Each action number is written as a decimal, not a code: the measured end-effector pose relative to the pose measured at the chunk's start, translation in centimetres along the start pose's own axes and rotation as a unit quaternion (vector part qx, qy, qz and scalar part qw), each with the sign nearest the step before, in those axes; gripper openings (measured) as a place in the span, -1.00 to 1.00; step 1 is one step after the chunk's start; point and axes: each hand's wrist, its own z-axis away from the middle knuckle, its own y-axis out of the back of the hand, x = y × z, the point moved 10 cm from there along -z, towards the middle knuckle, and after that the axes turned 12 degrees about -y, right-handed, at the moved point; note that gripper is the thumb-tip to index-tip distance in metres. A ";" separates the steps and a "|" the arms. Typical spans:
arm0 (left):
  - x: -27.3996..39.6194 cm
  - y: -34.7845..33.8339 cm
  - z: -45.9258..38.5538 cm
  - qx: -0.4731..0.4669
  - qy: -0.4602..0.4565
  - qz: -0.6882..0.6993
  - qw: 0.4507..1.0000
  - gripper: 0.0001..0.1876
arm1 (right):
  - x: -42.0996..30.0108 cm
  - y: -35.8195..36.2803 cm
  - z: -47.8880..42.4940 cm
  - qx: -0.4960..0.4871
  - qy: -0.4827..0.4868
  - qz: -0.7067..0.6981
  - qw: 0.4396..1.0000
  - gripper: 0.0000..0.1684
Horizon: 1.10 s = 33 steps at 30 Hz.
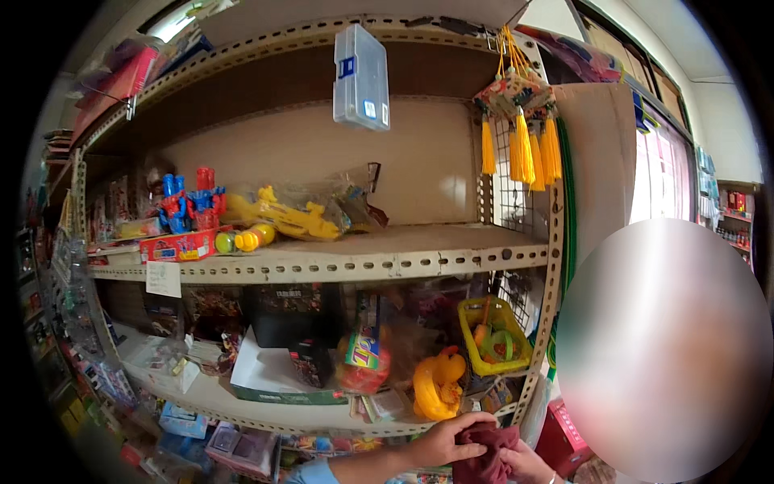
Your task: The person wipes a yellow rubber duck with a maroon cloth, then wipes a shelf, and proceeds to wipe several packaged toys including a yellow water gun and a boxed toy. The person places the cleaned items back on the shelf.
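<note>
A dark red cloth (487, 451) is bunched between my two hands at the lower edge of the view, in front of a metal shelf rack. My left hand (453, 441) grips it from the left, thumb across the folds. On its right side my right hand (523, 463) holds the same cloth. Just above my left hand, an orange plastic duck toy (440, 384) rests on the lower shelf (211, 405). A yellow plastic basket (494, 336) with small toys stands tilted to its right.
The middle shelf (393, 260) holds red and blue robot toys (193, 202) and bagged yellow toys (290, 215). A clear plastic case (361, 78) and yellow tassels (523, 148) hang above. An open white box (272, 375) sits on the lower shelf. A red box (562, 438) stands at right.
</note>
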 end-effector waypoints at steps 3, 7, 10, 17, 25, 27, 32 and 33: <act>4.1 2.6 -0.3 -0.029 0.031 -0.112 0.993 -0.45 | -5.9 -4.8 -1.1 -0.070 -0.085 0.200 0.974 -0.51; 10.1 4.3 -2.5 -0.071 0.009 -0.237 0.969 -0.49 | -13.1 -7.3 -1.7 -0.070 0.079 0.408 0.907 -0.47; 13.8 6.9 -3.1 0.018 0.052 -0.191 0.980 -0.56 | -17.6 -9.0 -1.9 -0.033 0.274 0.576 0.769 -0.35; 23.9 16.2 -3.6 0.255 -0.032 -0.211 0.943 -0.70 | -26.5 -9.2 0.9 0.248 0.546 0.660 0.453 -0.52; 30.0 23.1 -5.2 0.328 -0.078 -0.322 0.885 -0.69 | -30.3 -6.6 -1.0 0.334 0.519 0.688 0.381 -0.54; 30.5 24.2 -5.9 0.326 -0.056 -0.412 0.849 -0.69 | -30.6 -6.5 -2.0 0.339 0.493 0.705 0.381 -0.51; 27.8 26.9 -7.6 0.416 -0.098 -0.305 0.851 -0.69 | -31.7 -5.2 -4.3 0.334 0.455 0.693 0.448 -0.44; 27.1 27.0 -8.0 0.438 -0.106 -0.249 0.858 -0.70 | -31.7 -5.2 -4.5 0.331 0.455 0.696 0.446 -0.43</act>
